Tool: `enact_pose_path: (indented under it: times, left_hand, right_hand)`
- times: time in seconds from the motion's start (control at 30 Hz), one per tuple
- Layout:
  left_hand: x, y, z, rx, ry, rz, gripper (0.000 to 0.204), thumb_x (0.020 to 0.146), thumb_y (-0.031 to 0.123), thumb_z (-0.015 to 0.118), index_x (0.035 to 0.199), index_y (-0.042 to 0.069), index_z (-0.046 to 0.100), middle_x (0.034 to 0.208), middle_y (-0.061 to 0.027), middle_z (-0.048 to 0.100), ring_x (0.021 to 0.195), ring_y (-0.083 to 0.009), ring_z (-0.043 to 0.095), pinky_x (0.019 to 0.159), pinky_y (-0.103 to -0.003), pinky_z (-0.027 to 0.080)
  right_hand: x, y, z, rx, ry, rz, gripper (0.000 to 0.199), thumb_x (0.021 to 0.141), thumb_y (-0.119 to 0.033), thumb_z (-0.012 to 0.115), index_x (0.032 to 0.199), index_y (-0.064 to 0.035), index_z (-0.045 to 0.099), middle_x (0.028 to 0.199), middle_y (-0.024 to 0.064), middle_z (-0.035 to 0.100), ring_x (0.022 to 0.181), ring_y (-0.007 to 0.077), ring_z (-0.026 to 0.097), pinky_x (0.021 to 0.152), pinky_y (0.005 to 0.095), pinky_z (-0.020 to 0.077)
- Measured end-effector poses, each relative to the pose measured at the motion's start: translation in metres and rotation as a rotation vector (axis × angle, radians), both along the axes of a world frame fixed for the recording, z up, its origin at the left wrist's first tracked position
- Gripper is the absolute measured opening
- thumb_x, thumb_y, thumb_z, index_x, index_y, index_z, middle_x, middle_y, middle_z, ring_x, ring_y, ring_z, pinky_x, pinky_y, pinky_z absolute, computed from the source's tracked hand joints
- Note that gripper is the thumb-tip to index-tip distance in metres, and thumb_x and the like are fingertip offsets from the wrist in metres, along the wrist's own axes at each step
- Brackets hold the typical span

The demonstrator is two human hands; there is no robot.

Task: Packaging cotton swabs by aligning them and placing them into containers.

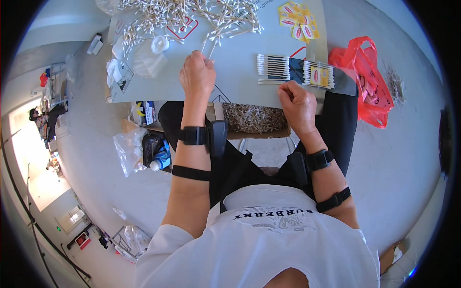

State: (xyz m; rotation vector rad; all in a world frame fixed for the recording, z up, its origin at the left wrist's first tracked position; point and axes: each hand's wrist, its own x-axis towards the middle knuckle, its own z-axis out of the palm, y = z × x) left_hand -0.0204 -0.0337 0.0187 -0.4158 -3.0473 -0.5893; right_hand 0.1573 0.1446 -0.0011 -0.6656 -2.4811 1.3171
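Right hand (298, 104) is curled just beside two neat rows of white double-tipped cotton swabs (273, 67) on the grey printed desk (235, 72); can't tell if its fingers hold anything. Left hand (197, 76) has its fingers pinched narrow on a slim white cotton swab (212, 51). Past that there's a big messy heap of loose white-tipped swabs (158, 14), plus small yellow rectangular cards (298, 20) off to the right.
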Motion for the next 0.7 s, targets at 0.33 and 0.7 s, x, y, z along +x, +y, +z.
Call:
enact_pose_path:
  times: [0.33,0.7]
  left_hand:
    - [0.013,0.014,0.015,-0.117,-0.155,-0.364,0.009,0.085,0.013,0.061,0.087,0.004,0.060,0.081,-0.0174,0.066,0.081,-0.0400,0.064,0.071,-0.048,0.049]
    - [-0.023,0.100,0.003,-0.108,-0.035,-0.857,0.007,0.085,0.011,0.058,0.088,0.007,0.063,0.086,-0.0158,0.067,0.082,-0.0399,0.064,0.072,-0.048,0.051]
  right_hand:
    - [-0.001,-0.001,0.002,0.036,0.045,-0.005,0.007,0.084,-0.011,0.064,0.079,-0.0076,0.061,0.070,0.0137,0.064,0.066,0.0368,0.063,0.058,0.0446,0.0493]
    - [0.002,-0.003,-0.001,0.134,0.071,0.083,0.006,0.084,-0.013,0.065,0.086,-0.0104,0.059,0.072,0.0116,0.065,0.066,0.0373,0.063,0.058,0.0470,0.0496]
